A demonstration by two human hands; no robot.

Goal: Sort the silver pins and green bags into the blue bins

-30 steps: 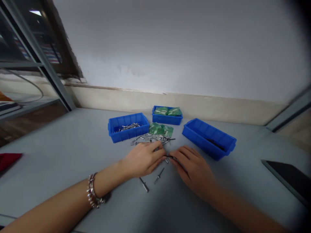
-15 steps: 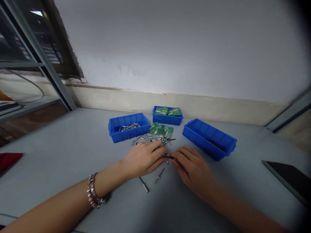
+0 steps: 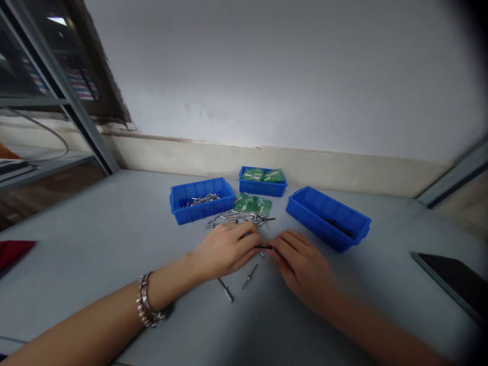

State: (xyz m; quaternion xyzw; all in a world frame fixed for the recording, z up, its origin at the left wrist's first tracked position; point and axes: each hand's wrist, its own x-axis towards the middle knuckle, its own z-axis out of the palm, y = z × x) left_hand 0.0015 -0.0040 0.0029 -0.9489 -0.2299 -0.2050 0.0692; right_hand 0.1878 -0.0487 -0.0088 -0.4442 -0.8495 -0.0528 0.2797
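Observation:
My left hand, with a beaded bracelet on its wrist, is closed with its fingertips on one end of a thin dark rod. My right hand pinches the other end; both ends are hidden by fingers. Just beyond the left fingers lies a heap of silvery metal pins, shaped like blind rivets. Nearer me, one loose pin and a longer pin with a thick end rest on the grey table. Another small metal piece shows below the rod.
A blue bin of metal pins stands left of the heap. Green packets lie behind it, before a blue bin of similar packets. At right are a blue bin with dark pieces and a dark flat tablet-like object.
Both hands stay nearly in place, still on the rod. The rod has turned slightly and lies more level, and the right fingers have shifted a little. The bins and loose pins have not moved.

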